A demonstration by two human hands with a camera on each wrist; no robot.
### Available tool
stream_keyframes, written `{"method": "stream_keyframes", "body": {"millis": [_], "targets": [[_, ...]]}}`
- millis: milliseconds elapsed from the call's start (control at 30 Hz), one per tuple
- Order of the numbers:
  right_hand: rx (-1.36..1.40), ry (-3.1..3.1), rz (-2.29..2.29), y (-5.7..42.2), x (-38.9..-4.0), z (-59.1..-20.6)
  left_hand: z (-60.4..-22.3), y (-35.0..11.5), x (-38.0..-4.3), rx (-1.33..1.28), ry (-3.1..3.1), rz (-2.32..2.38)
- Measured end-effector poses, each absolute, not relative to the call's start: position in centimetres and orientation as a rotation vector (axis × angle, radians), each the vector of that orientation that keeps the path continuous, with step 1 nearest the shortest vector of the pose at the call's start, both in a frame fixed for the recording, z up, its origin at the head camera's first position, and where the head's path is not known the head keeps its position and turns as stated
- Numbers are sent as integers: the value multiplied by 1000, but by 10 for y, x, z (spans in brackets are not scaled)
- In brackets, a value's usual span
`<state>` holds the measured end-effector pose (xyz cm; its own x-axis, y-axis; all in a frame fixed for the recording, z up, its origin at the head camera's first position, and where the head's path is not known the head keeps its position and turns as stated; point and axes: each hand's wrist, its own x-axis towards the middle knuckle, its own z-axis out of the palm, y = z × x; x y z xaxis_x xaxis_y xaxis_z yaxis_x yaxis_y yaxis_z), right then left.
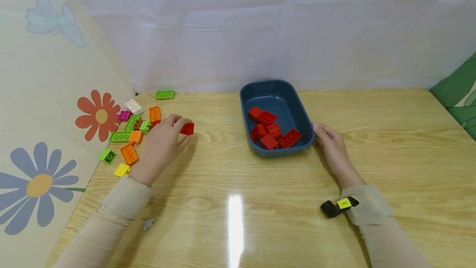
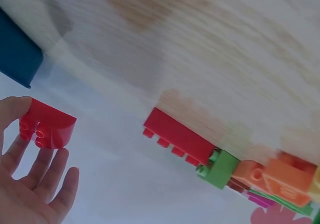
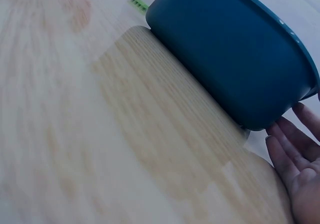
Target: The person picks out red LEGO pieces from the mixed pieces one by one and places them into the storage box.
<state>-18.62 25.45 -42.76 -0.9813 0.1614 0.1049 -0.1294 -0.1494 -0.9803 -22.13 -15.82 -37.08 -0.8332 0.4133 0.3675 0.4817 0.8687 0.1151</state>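
Note:
My left hand (image 1: 163,142) pinches a red toy building block (image 1: 187,129) between thumb and fingers. In the left wrist view this block (image 2: 50,124) has a curved side, and its studs face the fingers. A long red block (image 2: 177,136) stands nearby in that view, mostly behind the hand in the head view. My right hand (image 1: 332,146) lies along the right side of a dark blue bin (image 1: 273,153), fingertips against its outer wall. Inside the bin are several red blocks (image 1: 274,130). The right wrist view shows relaxed fingers (image 3: 295,136) at the bin's lower corner.
Loose blocks lie left of my left hand: green (image 1: 120,137), orange (image 1: 129,154), yellow (image 1: 122,170), magenta (image 1: 124,115) and white (image 1: 134,106). A green block (image 1: 165,94) lies at the back edge. A white cloth (image 1: 208,32) hangs behind the wooden table (image 1: 208,206).

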Motion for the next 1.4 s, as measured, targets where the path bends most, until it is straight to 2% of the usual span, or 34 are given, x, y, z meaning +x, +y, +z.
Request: {"method": "stream_keyframes", "body": {"millis": [867,1400], "targets": [[-45,-1903,2248,254,-186,-427,-351,-85,-215,-833,-2547,-384],[-45,-1914,2241,255,-187,-427,-348,-46,-212,-985,-2482,-282]]}}
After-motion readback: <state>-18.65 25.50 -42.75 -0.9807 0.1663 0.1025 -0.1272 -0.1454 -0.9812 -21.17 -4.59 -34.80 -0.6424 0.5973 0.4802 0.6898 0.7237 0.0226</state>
